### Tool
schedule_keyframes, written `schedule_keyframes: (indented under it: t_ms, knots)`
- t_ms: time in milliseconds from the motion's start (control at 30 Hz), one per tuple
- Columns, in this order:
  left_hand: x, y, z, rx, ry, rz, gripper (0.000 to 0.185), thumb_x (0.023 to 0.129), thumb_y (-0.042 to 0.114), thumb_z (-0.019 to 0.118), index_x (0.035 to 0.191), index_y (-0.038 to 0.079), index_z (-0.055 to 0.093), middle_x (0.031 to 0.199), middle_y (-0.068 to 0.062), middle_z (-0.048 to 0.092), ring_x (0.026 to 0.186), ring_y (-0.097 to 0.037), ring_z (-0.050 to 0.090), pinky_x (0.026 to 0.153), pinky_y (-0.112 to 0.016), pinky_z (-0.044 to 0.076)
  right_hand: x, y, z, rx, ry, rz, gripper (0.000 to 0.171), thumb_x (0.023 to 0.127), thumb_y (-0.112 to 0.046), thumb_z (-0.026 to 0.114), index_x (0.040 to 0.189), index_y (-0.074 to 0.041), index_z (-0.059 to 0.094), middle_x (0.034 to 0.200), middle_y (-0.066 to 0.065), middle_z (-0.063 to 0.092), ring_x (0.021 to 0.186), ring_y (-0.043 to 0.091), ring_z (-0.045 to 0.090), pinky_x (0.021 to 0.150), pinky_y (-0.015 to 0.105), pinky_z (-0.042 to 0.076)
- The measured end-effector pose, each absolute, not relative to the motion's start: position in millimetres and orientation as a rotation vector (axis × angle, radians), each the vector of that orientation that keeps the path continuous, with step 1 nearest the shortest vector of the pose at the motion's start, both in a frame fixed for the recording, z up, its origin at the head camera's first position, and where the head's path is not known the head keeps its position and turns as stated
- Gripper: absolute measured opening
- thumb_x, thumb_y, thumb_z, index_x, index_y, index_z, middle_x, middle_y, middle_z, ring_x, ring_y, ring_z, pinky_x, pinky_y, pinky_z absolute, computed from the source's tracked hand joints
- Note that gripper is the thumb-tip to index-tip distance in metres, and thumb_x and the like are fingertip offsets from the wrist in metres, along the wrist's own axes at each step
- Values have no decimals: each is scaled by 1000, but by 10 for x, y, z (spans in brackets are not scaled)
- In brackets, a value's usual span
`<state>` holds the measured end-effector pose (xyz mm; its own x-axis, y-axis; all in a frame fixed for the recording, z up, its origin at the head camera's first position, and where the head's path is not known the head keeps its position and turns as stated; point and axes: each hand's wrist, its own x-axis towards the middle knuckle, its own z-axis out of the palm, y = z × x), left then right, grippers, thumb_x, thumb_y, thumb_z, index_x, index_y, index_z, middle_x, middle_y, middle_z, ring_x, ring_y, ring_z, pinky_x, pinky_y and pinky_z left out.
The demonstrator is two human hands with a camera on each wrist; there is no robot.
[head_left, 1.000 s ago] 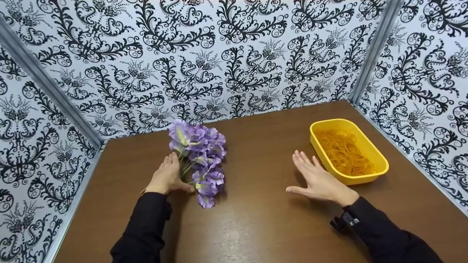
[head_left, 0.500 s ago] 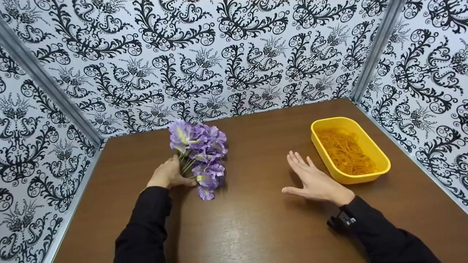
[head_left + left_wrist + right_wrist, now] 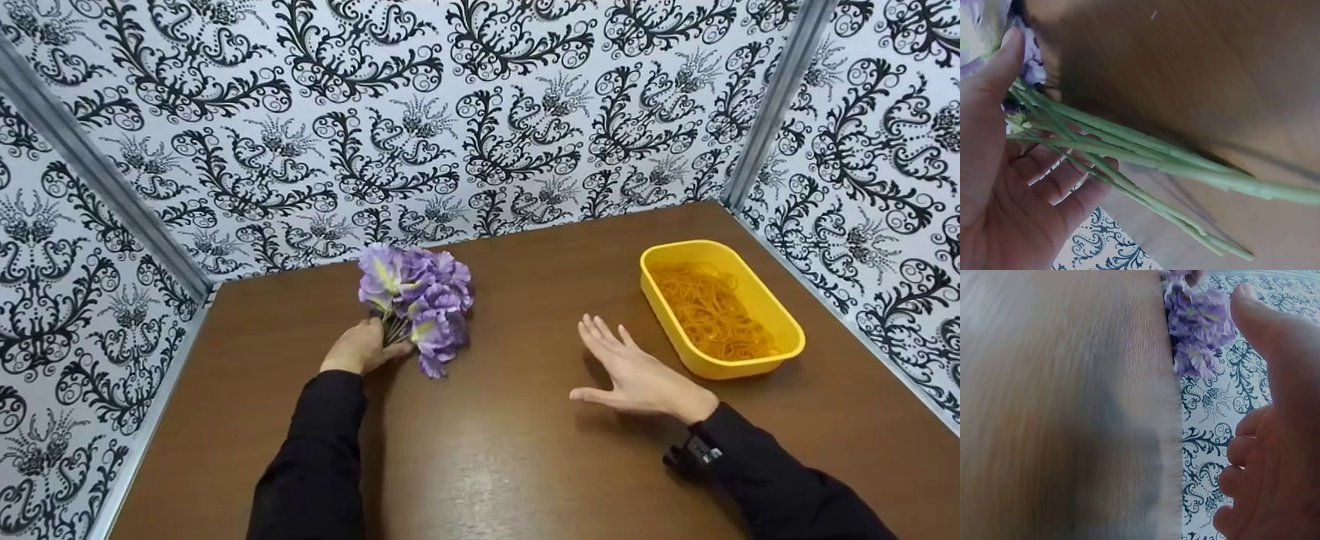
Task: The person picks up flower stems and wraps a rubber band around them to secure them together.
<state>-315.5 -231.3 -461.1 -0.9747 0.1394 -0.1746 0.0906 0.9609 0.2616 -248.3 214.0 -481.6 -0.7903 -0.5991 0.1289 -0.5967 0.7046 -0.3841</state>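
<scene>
1. Purple blooms front and centre: the bunch of artificial flowers (image 3: 418, 304) lies on the brown surface (image 3: 525, 450), toward ten o'clock from the middle of it, heads pointing at the back wall.
2. Left hand (image 3: 364, 346) sits at the seven o'clock side of the bunch, fingers curled round the green stems (image 3: 1145, 157); the left wrist view shows the stems crossing the palm and fanning out past the fingertips.
3. Right hand (image 3: 637, 375) is out flat, fingers straight and spread, grasping nothing, palm down over the wood, well apart from the flowers.
4. At two o'clock from that hand, just beside it, sits the yellow tray (image 3: 780, 319), heaped with orange rubber bands (image 3: 712, 311).
5. Black sleeves (image 3: 315, 457) cover both forearms, and black-and-white patterned walls (image 3: 480, 112) close in the surface on three sides.
</scene>
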Motion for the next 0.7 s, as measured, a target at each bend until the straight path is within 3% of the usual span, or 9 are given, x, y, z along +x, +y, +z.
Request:
schedule_keyframes:
  t_ms: [167, 467, 700]
  knots:
    - [-3199, -2212, -4624, 110, 2909, 422, 73, 98, 49, 63, 132, -14, 46, 134, -38, 52, 123, -53, 53, 105, -58, 44, -2486, 2093, -4822, -1041, 2891, -643, 105, 91, -66, 60, 158, 4, 20, 165, 20, 12, 152, 38, 15, 121, 62, 11]
    - [-3262, -2074, -4708, 94, 2969, 438, 43, 104, 32, 55, 112, -10, 57, 120, -38, 60, 112, -53, 60, 94, -59, 51, -2487, 1997, -4859, -1033, 2851, -663, 103, 92, -66, 59, 157, 5, 22, 165, 21, 11, 153, 37, 14, 121, 62, 10]
    - [-3303, -2007, -4767, 49, 2929, 541, 31, 105, 18, 40, 112, -10, 50, 117, -39, 59, 112, -55, 58, 95, -61, 50, -2484, 1866, -4892, -1055, 2783, -681, 102, 93, -66, 57, 157, 6, 21, 165, 25, 12, 153, 36, 13, 121, 62, 9]
